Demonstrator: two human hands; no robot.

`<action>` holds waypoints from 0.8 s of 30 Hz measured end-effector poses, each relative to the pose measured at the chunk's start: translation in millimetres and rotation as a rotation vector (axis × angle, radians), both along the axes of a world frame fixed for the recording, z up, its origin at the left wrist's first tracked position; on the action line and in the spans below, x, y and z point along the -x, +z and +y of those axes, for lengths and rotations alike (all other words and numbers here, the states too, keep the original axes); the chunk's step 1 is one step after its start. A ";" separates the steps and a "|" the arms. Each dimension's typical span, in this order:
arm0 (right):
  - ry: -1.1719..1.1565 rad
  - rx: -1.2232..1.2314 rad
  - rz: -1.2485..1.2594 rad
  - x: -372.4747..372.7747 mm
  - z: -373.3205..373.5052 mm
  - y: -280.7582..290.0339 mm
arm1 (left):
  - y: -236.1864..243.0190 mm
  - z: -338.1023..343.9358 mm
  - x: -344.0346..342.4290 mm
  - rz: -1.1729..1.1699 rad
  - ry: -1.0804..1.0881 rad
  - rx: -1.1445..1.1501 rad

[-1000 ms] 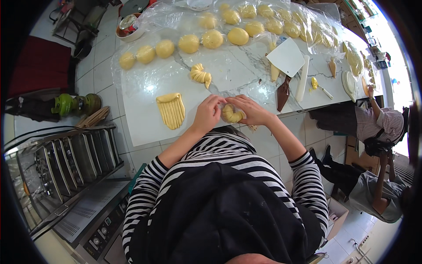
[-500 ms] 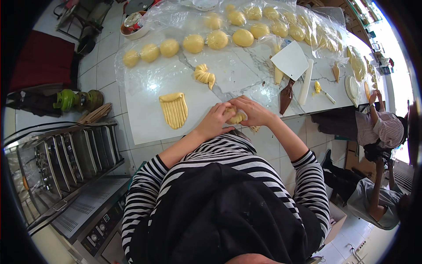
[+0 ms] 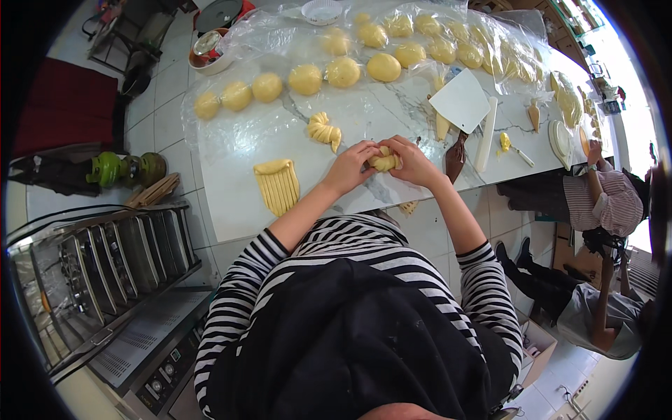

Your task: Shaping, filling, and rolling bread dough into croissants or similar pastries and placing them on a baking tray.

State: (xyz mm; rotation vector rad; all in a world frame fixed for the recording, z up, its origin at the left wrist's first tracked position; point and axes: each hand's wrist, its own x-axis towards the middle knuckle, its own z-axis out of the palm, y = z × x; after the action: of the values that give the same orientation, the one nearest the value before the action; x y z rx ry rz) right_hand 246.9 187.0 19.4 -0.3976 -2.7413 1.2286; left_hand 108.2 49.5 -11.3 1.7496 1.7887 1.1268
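Yellow dough galore: one small roll [image 3: 383, 162] being held, one curled twist [image 3: 323, 131] and one flat slitted piece [image 3: 278, 189] off to the left, plus at least a dozen dough balls [image 3: 305, 80] under clear plastic sheeting [image 3: 231, 52] (far-right ones too blurry to count). Also one white scraper [image 3: 460, 98] and one brown piping bag [image 3: 455, 159].

Left hand [image 3: 352, 169] and right hand [image 3: 416, 165] are together, fingers closed round the roll from both sides, right near the counter's front edge. Forearms angle inward, striped sleeves pushed up.

Counter's [image 3: 227, 183] pale with grey marble veining. Tiled floor [image 3: 428, 227], metal tray rack [image 3: 105, 262] on the left, two other people on the right.
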 end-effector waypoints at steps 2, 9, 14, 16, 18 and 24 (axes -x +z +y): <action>0.005 0.034 -0.024 0.1 4.8 -2.6 | -5.8 1.6 1.7 0.023 -0.003 -0.052; -0.023 0.020 -0.024 -6.6 -11.9 -7.8 | -18.2 -22.0 5.9 0.202 -0.162 -0.084; -0.117 -0.045 0.013 -8.6 -25.4 -6.1 | -12.5 -33.1 6.2 0.277 -0.184 -0.022; -0.137 -0.064 0.043 -4.9 -30.4 0.4 | -8.2 -41.6 8.6 0.347 -0.180 -0.014; -0.180 -0.083 0.071 0.8 -34.0 8.8 | 10.3 -55.3 18.1 0.357 -0.055 -0.024; -0.166 0.008 0.184 47.8 -74.8 31.4 | 24.8 -134.4 101.3 0.091 0.574 0.055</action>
State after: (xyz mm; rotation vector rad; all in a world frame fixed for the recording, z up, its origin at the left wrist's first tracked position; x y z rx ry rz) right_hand 199.1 112.2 50.8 -0.4770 -2.4948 1.1724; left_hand 6.8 -85.0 13.5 1.3005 2.4420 1.1959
